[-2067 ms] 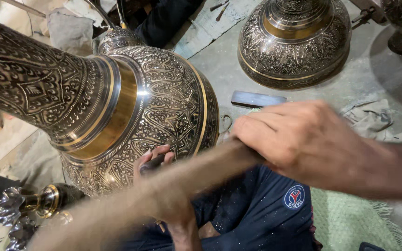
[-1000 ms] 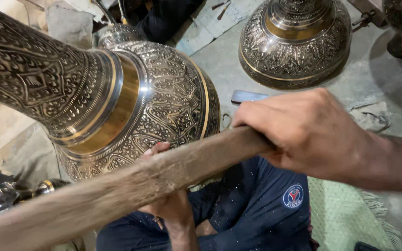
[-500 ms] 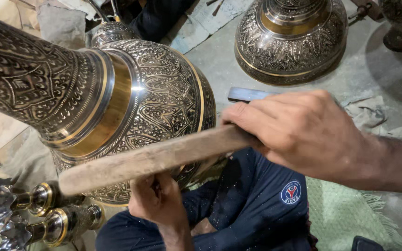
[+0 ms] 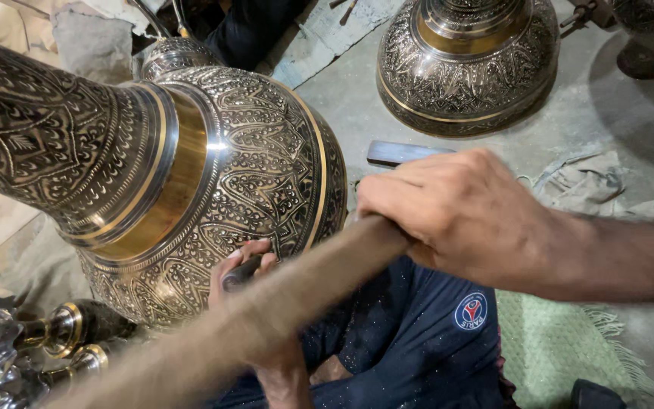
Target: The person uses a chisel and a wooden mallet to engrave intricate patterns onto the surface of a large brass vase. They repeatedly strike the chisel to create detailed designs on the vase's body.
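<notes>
right hand [image 4: 463, 216]: centre-right, grip wrapped round wooden stick [image 4: 319, 276], blurred toward lower left | left hand [image 4: 255, 303]: lower centre, grip pinching small dark tool [image 4: 240, 274] against engraved brass vase [image 4: 191, 174] filling upper left | second vase [image 4: 467, 64]: top centre, on floor [image 4: 615, 136]

A second engraved metal vessel [image 4: 467, 64] with a brass band stands on the grey concrete floor [image 4: 607, 129], well beyond the hands. A flat dark bar [image 4: 403, 153] lies on the floor just past the right hand. A crumpled grey cloth [image 4: 577, 185] lies beyond the right forearm, and a green mat [image 4: 550, 341] spreads below it. Small brass-ringed fittings [image 4: 54, 333] lie left of the left hand.
</notes>
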